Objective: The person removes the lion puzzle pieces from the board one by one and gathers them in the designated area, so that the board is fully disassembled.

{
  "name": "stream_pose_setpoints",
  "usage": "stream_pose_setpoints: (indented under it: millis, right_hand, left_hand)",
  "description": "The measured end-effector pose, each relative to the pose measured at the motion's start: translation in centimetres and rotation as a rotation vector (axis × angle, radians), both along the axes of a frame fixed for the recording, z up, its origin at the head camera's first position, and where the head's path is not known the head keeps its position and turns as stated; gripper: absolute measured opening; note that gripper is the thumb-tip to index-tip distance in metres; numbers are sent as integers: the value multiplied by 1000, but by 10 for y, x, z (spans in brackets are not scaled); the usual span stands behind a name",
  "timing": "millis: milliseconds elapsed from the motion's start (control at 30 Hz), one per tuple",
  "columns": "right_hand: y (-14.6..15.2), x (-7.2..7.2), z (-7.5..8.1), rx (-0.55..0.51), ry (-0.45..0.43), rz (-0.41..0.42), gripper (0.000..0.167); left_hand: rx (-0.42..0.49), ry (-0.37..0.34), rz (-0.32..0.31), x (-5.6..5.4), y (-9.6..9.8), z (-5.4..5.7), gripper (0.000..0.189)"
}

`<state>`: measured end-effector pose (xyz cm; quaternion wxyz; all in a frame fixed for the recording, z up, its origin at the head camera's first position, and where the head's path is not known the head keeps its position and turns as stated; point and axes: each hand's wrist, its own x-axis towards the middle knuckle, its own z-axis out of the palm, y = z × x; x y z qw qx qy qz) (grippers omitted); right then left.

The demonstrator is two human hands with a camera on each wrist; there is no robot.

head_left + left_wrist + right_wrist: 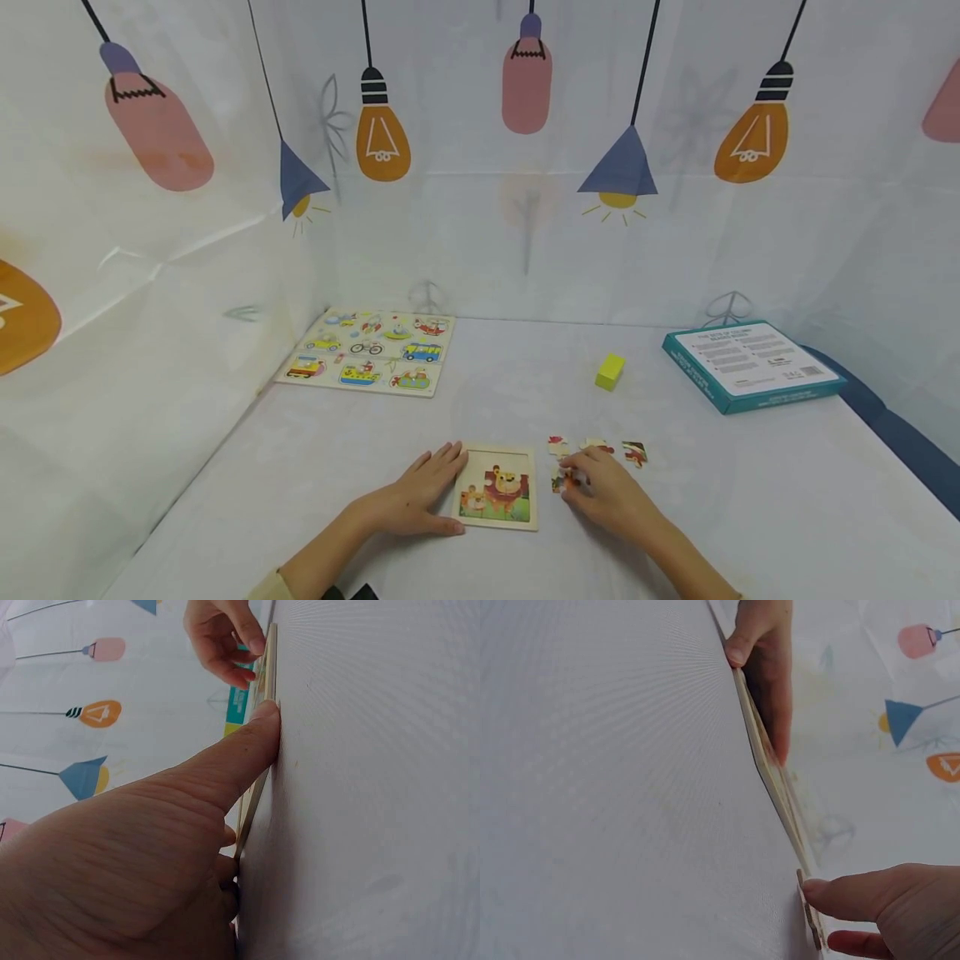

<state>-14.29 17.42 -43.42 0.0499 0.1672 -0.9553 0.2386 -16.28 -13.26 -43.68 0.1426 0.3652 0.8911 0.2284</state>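
Note:
A square wooden puzzle tray (pixel 495 524) lies in front of me, its lower part filled with pieces showing a lion and a cub. My left hand (pixel 422 492) rests along its left side, fingertips at the upper left corner and the nearly straight thumb (pixel 259 735) at the lower left. To the right of the tray my right hand (pixel 611 492) pinches a jigsaw piece (pixel 808 911) low at the table, thumb against it; the fingers partly cover it in the head view. Loose pieces lie around this hand: one with red (pixel 557 445), one partly hidden (pixel 597 444) and a dark-edged one (pixel 634 452).
A vehicle peg puzzle board (pixel 386 354) lies at the back left. A small yellow block (pixel 610 372) sits behind the loose pieces. At the back right is a teal-edged box (pixel 753 367). Lamp-printed sheeting (pixel 480 242) encloses the white table.

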Motion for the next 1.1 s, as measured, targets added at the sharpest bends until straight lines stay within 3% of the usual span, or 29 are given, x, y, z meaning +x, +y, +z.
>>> stream_pose_setpoints:
  millis: [400, 667, 933, 1100]
  right_hand:
    - [-4, -1, -1, 30, 70, 108, 31]
    - [-6, 1, 2, 40, 154, 136, 32]
    - [-13, 1, -2, 38, 270, 313, 28]
    - [-22, 2, -4, 30, 263, 411, 24]
  left_hand:
    - [-11, -12, 3, 0, -1, 1, 92]
    - [-5, -17, 1, 0, -1, 2, 91]
    - [-1, -25, 7, 0, 0, 3, 91]
    - [-6, -23, 5, 0, 0, 2, 92]
